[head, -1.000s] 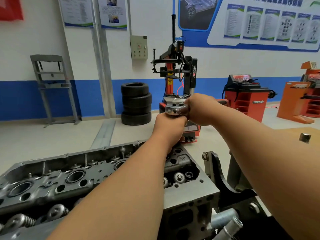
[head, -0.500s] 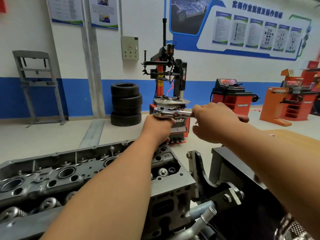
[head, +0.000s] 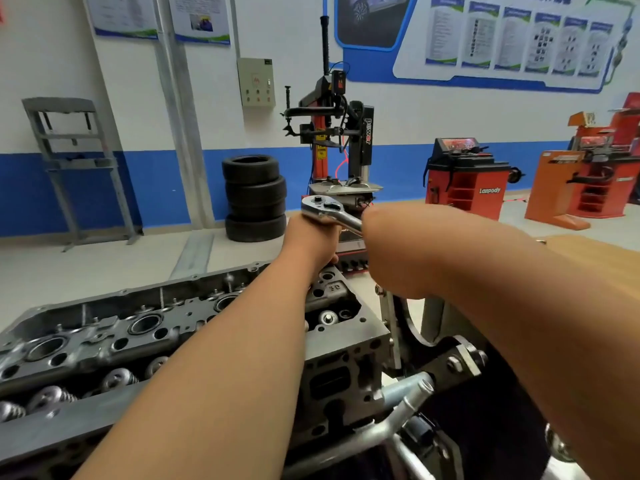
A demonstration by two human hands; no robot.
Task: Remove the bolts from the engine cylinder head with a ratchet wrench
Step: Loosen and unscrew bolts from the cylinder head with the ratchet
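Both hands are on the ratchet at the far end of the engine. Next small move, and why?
Probably swing the ratchet through a short stroke with the right hand while the left hand steadies it from below. The tool stands raised above the cylinder head with both hands gripping it; the bolt underneath is hidden, so go gently.

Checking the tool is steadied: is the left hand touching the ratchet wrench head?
Touching. Head view: the head of the ratchet wrench sits directly on the left hand, no gap.
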